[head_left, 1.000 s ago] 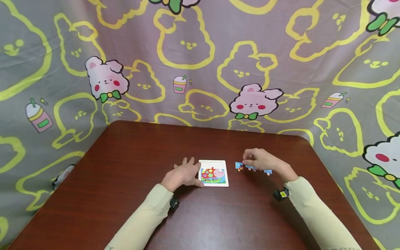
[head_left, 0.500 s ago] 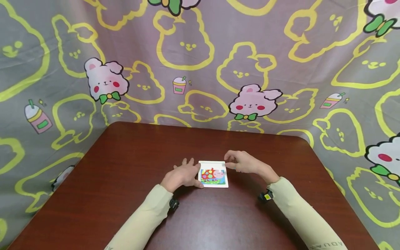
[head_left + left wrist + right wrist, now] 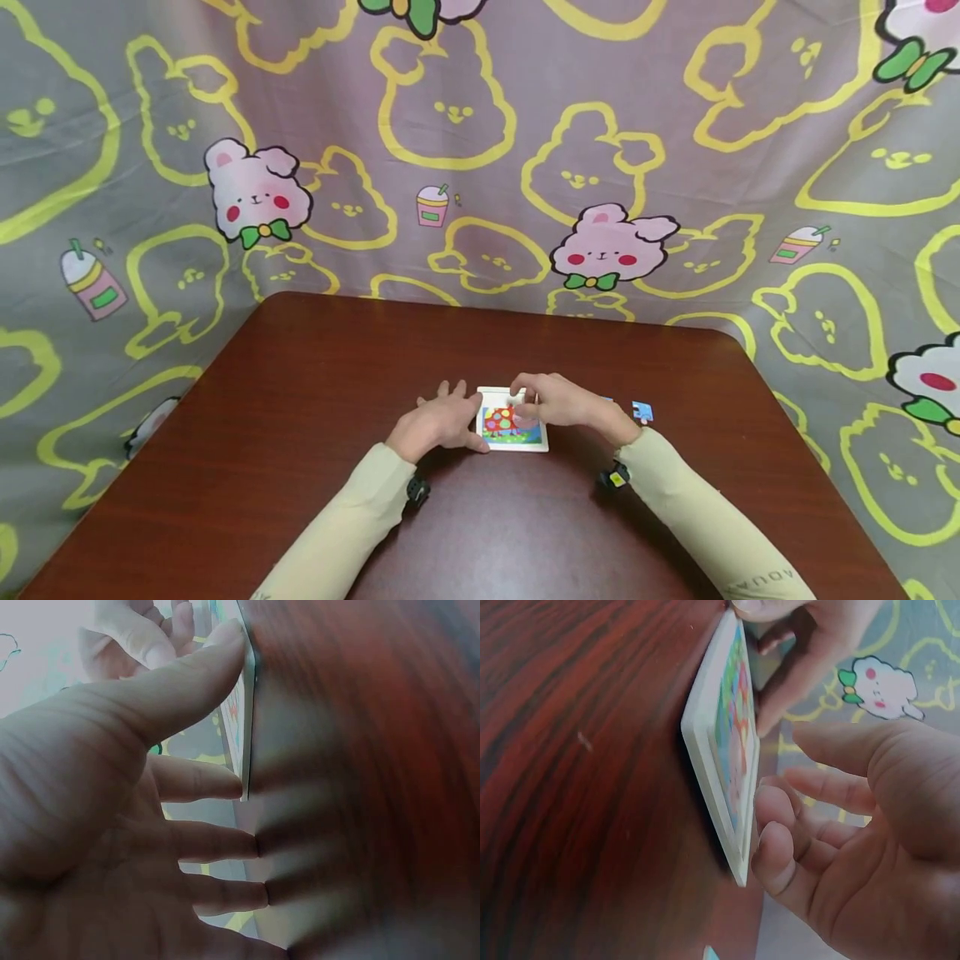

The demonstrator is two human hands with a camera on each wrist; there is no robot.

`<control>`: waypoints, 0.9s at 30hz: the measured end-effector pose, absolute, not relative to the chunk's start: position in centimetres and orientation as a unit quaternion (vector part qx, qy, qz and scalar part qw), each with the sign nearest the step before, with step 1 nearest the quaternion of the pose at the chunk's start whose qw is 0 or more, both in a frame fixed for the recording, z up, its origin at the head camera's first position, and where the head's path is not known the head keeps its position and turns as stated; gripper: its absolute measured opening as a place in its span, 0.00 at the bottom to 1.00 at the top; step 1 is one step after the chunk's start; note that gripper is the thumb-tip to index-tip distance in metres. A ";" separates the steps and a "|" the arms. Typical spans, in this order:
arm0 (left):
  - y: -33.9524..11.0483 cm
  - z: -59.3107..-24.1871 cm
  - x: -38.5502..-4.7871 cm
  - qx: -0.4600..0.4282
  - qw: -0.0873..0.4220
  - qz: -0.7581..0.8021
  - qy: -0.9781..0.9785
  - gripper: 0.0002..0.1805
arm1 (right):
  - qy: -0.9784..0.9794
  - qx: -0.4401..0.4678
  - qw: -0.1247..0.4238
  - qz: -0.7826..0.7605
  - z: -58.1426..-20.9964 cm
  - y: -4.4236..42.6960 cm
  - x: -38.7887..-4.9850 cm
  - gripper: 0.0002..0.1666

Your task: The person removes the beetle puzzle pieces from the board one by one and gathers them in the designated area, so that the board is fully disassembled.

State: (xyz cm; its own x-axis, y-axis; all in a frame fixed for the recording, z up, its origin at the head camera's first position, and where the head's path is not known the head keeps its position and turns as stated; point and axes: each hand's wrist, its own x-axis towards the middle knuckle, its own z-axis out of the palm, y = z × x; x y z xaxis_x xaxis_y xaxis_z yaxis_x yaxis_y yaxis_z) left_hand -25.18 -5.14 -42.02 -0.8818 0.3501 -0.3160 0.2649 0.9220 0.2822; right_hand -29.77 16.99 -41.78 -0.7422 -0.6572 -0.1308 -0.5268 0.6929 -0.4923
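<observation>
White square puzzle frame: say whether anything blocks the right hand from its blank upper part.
Nothing visible does: the right hand is over the right side of the white square puzzle frame, and the left hand only touches its left edge.

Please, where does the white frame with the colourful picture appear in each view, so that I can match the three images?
Head: the white frame is in the lower middle, slightly right of centre.
Left wrist: upper middle, almost edge-on, running down from the top edge.
Right wrist: around the middle, slanted, seen from a low side angle.
Shared landmark: the left hand, at the frame's edge in all three.
</observation>
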 end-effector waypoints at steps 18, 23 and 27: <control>-4.9 -42.1 -25.3 0.161 0.180 0.105 0.965 0.50 | 0.915 -0.339 0.132 -0.176 -43.2 14.8 -29.6 0.14; -4.9 -42.0 -25.3 0.161 0.181 0.108 0.964 0.50 | 0.917 -0.336 0.137 -0.164 -43.0 14.3 -29.3 0.15; -4.9 -41.9 -25.2 0.160 0.182 0.107 0.964 0.50 | 0.920 -0.328 0.144 -0.158 -42.8 13.8 -29.2 0.15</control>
State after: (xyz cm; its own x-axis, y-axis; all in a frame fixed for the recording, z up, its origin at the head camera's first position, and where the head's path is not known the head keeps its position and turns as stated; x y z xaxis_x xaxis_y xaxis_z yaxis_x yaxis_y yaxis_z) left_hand -25.23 -4.95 -41.93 -0.8827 0.3480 -0.3159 0.2702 0.9257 0.2647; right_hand -29.18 13.80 -42.80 -0.7431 -0.6495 -0.1611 -0.5585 0.7345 -0.3854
